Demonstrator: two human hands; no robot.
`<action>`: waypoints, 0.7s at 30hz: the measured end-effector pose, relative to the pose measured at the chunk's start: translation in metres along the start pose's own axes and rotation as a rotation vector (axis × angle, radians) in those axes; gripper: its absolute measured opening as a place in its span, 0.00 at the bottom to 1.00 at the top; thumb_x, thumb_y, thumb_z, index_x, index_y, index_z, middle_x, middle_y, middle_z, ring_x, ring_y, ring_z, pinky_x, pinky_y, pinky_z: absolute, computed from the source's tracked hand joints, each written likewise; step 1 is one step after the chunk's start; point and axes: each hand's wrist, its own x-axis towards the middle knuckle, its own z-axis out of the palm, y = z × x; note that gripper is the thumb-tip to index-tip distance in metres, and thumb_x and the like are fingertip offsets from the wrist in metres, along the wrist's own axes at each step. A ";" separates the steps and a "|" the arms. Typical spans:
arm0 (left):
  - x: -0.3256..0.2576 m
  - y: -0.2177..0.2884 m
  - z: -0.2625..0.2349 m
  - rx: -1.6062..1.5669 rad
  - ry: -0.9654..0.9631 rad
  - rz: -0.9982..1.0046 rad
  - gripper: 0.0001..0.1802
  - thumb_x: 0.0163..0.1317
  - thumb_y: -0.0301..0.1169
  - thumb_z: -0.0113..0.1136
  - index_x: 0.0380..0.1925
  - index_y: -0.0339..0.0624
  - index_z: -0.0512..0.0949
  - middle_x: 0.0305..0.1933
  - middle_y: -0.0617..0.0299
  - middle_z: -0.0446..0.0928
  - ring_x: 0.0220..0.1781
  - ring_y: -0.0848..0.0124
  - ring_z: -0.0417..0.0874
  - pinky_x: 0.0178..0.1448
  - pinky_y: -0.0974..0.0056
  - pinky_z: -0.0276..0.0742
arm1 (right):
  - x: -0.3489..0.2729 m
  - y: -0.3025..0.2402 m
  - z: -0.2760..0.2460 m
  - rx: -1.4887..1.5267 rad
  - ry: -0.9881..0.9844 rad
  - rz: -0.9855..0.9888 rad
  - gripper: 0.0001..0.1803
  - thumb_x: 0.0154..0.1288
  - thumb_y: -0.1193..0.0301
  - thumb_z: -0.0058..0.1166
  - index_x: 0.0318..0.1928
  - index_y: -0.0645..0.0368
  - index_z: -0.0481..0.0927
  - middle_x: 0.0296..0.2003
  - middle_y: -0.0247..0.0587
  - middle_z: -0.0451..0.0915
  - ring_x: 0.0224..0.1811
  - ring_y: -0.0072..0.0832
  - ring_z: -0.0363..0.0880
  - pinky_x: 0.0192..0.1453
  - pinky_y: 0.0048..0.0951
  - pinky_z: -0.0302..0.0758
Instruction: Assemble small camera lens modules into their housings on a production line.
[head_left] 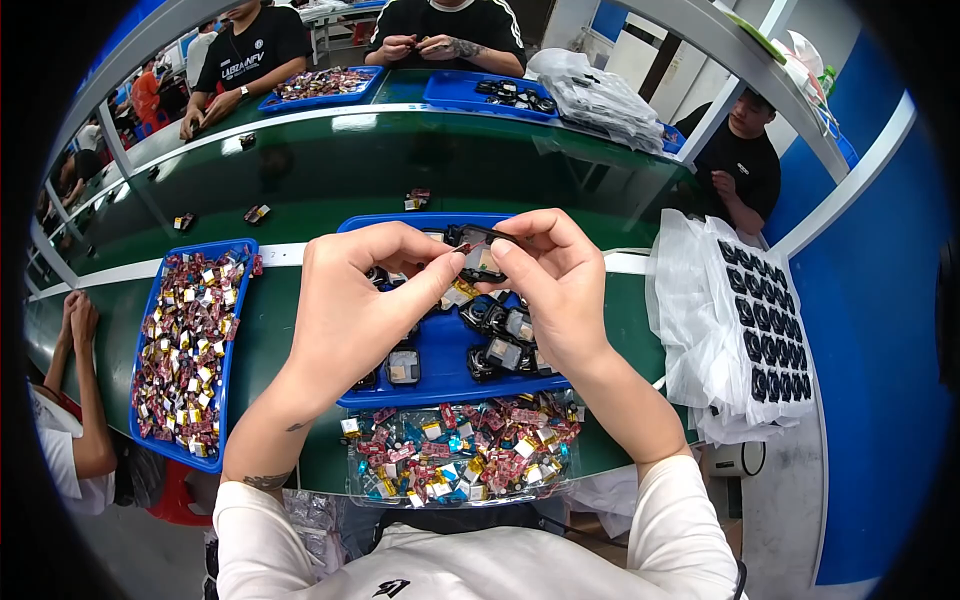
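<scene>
Above the middle blue tray [430, 388], my two hands meet around a black square watch-like housing [480, 262]. My right hand [560, 290] grips the housing by its right side, between thumb and fingers, with its open inside facing me. At the housing's left edge, the thumb and forefinger of my left hand [365, 295] are pinched on a small red piece [464, 249], mostly hidden by the fingertips. Beneath my hands lie several more black housings [503, 353] in the tray, some with pale square insides.
Nearer me, a clear tray [352, 470] holds red circuit boards with small batteries. A blue tray [222, 440] of similar parts stands left. White sheets with black housings [770, 320] are stacked right. A green conveyor belt [300, 170] runs beyond; co-workers sit around.
</scene>
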 end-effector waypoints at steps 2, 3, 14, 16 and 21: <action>0.000 0.001 -0.001 0.005 -0.018 0.040 0.05 0.54 0.25 0.65 0.27 0.33 0.81 0.26 0.63 0.80 0.30 0.81 0.77 0.35 0.75 0.71 | -0.001 0.000 0.000 -0.006 -0.004 -0.010 0.10 0.62 0.78 0.55 0.43 0.67 0.72 0.38 0.39 0.77 0.39 0.20 0.77 0.40 0.24 0.81; 0.001 0.001 -0.002 0.005 -0.018 0.039 0.05 0.54 0.25 0.65 0.27 0.33 0.81 0.26 0.63 0.80 0.30 0.81 0.77 0.35 0.75 0.71 | -0.001 0.000 0.000 -0.023 0.003 -0.033 0.10 0.62 0.78 0.56 0.43 0.67 0.73 0.38 0.39 0.77 0.39 0.20 0.77 0.41 0.23 0.80; 0.003 -0.006 -0.002 -0.379 -0.241 -0.272 0.05 0.56 0.25 0.65 0.29 0.34 0.81 0.28 0.65 0.79 0.32 0.81 0.77 0.38 0.76 0.72 | -0.004 -0.003 0.003 -0.145 0.046 -0.111 0.07 0.59 0.82 0.54 0.40 0.67 0.77 0.38 0.36 0.77 0.40 0.18 0.77 0.41 0.20 0.78; 0.002 -0.008 0.001 -0.395 -0.228 -0.274 0.05 0.56 0.25 0.65 0.29 0.34 0.81 0.29 0.64 0.80 0.32 0.81 0.78 0.39 0.75 0.72 | -0.005 -0.004 0.004 -0.182 0.061 -0.128 0.07 0.58 0.83 0.54 0.38 0.67 0.76 0.38 0.36 0.76 0.39 0.18 0.77 0.40 0.19 0.78; 0.001 -0.010 0.005 -0.376 -0.204 -0.262 0.05 0.56 0.24 0.65 0.29 0.34 0.80 0.31 0.63 0.80 0.34 0.79 0.79 0.41 0.74 0.75 | -0.005 0.002 0.000 -0.267 0.059 -0.211 0.08 0.56 0.83 0.56 0.38 0.66 0.76 0.37 0.35 0.76 0.39 0.19 0.78 0.39 0.18 0.78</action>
